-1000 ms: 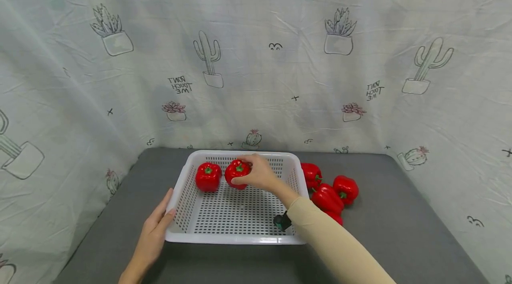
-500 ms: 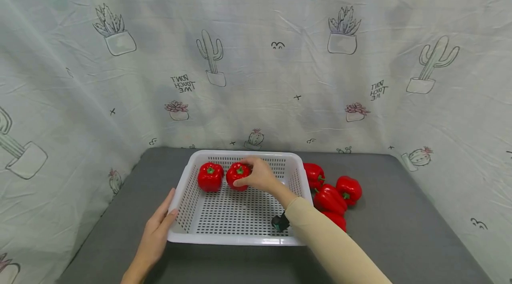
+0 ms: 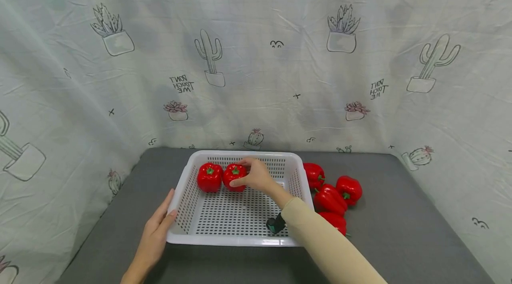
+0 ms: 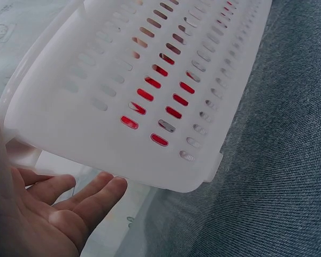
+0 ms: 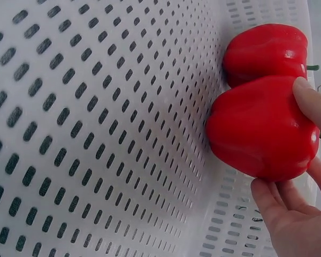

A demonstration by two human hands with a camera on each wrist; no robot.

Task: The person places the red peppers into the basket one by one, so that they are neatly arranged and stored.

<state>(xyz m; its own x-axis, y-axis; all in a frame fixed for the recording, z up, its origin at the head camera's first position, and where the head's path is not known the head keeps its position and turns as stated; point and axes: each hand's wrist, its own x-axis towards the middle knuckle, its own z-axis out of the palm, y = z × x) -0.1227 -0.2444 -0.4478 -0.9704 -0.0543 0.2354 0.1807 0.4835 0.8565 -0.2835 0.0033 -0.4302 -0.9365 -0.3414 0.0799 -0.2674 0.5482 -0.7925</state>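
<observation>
My right hand (image 3: 259, 176) grips a red bell pepper (image 5: 262, 128) inside the white perforated plastic basket (image 3: 240, 241), thumb on one side and fingers on the other. The pepper sits upright, its green stem on top in the head view. Right beside it, on the left, stands another red bell pepper (image 3: 210, 177). At the basket's left side my left hand (image 3: 154, 229) rests against the rim, fingers nearly straight. In the left wrist view its fingertips (image 4: 116, 184) touch the basket's outer wall (image 4: 107, 144).
Several red bell peppers (image 3: 330, 199) lie in a group on the grey tabletop (image 3: 404, 226), just right of the basket. A dark wrist camera (image 3: 276, 223) under my right forearm hangs over the basket's front right part. A cactus-print curtain (image 3: 256, 66) encloses the back and sides.
My right hand has shifted slightly left with its pepper, bringing it close against the other pepper in the basket. My left hand stays at the basket's left side.
</observation>
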